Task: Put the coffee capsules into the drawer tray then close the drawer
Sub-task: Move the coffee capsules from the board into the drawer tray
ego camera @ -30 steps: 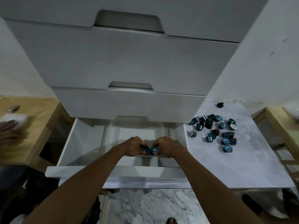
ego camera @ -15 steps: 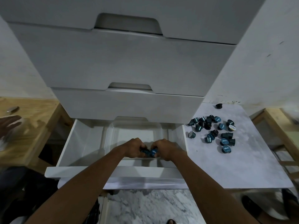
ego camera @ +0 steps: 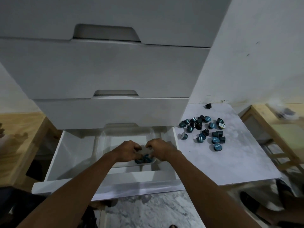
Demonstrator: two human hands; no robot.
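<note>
The bottom white drawer (ego camera: 115, 182) is pulled out, with a clear plastic tray (ego camera: 126, 133) inside it. Both hands hover over the tray's near right corner. My left hand (ego camera: 127, 150) and my right hand (ego camera: 160, 149) have loosely curled fingers with a gap between them. A few blue coffee capsules (ego camera: 144, 159) lie blurred in the tray just under the fingers, partly hidden by my left hand. Several more dark and blue capsules (ego camera: 204, 130) are scattered on the white marble board (ego camera: 230, 158) to the right, and a lone one (ego camera: 208, 106) sits near the wall.
Closed white drawers (ego camera: 107, 71) overhang the back of the open drawer. A wooden table (ego camera: 19, 129) stands at the left, with another person's hand (ego camera: 1, 130) at its edge. A wooden rack (ego camera: 269, 129) stands right of the board.
The capsules that were pinched between my two hands now lie in the tray. My hands have spread slightly apart. The other person's hand has drawn back to the left.
</note>
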